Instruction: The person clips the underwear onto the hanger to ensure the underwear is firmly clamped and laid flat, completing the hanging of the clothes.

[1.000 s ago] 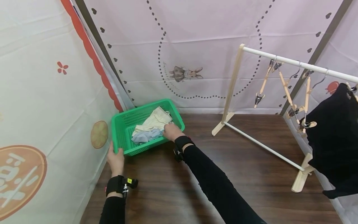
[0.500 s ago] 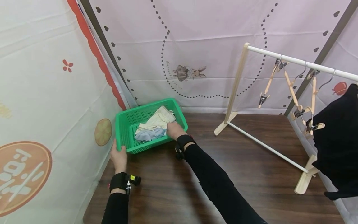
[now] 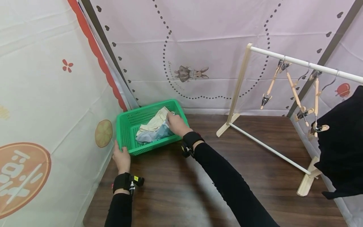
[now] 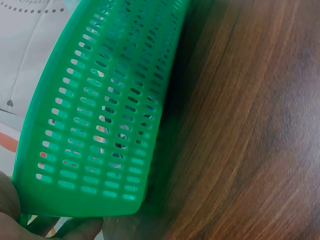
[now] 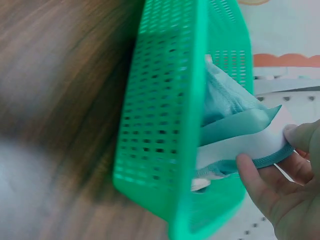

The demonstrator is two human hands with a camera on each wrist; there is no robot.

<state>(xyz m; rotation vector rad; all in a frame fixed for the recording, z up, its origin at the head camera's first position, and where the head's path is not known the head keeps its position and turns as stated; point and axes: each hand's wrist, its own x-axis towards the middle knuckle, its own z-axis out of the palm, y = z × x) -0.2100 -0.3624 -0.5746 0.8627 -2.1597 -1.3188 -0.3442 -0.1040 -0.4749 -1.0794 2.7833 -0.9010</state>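
Note:
A green perforated plastic basket stands on the brown wood-grain surface. My left hand grips its near left corner; in the left wrist view, thumb and fingers are at the corner of the basket's end. Over the basket's right side, my right hand pinches a blue-green cloth. The right wrist view shows that cloth with a pale band along its edge, held between thumb and fingers and partly raised from the basket. A cream cloth lies beside it inside; the hand hides part of the pile.
A wooden rack with a white top rail stands to the right, with several clip hangers on it. A black garment hangs at its far right. Printed fabric walls close in behind and at the left.
My right hand has moved from the basket's near rim further over the inside, lifting the blue-green cloth's edge. My left hand stays at the corner.

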